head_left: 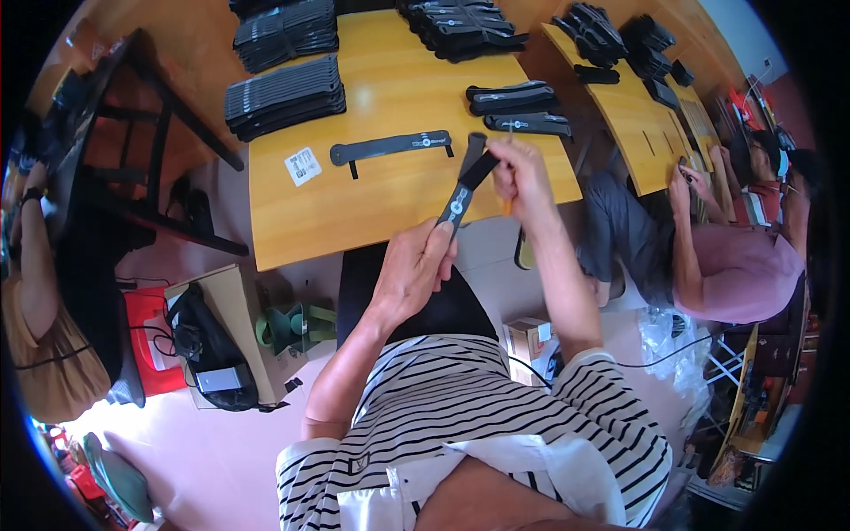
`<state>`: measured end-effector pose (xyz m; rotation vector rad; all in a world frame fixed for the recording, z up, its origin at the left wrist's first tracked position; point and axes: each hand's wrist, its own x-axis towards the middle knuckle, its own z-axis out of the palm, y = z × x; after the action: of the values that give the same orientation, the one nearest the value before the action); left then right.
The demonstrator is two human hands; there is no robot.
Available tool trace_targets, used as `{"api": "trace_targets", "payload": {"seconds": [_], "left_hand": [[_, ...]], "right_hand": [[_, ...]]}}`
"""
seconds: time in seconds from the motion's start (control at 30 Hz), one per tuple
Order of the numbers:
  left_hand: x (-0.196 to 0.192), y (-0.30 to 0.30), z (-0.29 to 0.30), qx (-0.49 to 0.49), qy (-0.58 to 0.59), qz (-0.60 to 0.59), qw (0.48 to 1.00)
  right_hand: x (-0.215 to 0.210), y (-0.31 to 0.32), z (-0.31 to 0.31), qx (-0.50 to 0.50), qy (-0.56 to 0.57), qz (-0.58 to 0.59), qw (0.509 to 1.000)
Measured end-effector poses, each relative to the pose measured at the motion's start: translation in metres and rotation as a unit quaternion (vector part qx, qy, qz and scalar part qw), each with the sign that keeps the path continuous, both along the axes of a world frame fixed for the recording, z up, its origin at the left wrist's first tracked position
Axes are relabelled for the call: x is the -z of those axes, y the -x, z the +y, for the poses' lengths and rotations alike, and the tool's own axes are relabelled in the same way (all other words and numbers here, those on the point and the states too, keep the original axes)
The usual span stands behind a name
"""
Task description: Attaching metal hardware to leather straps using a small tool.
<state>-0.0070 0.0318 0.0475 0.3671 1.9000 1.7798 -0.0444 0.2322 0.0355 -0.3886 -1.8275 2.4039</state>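
The left hand (416, 265) pinched the black strap's (465, 190) lower end while the right hand's (522, 173) closed fingers gripped its top, seemingly stretching it taut between them.

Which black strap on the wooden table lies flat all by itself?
The long black strap beside the white label; the other straps sit in stacks or pairs, or in the hands.

Wood table (390, 208): black strap stacks (285, 96), single strap (391, 146), prob. label (303, 165).
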Motion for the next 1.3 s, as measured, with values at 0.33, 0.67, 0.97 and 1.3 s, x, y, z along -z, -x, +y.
{"api": "trace_targets", "payload": {"seconds": [0.33,0.67,0.97,1.3], "left_hand": [[0.014,-0.023,-0.054,0.018,-0.092,-0.082,0.992],[0.04,-0.046,-0.129,-0.22,-0.157,-0.084,0.959],[0.077,0.025,-0.13,-0.341,0.051,-0.103,0.933],[0.069,0.022,-0.146,-0.344,0.328,-0.018,0.88]], "right_hand": [[-0.028,0.112,0.097,0.144,-0.127,0.04,0.981],[-0.138,0.132,0.14,0.163,-0.087,0.194,0.963],[-0.151,0.073,0.079,0.131,-0.429,0.226,0.865],[-0.112,0.039,0.067,-0.049,-0.364,0.188,0.911]]}}
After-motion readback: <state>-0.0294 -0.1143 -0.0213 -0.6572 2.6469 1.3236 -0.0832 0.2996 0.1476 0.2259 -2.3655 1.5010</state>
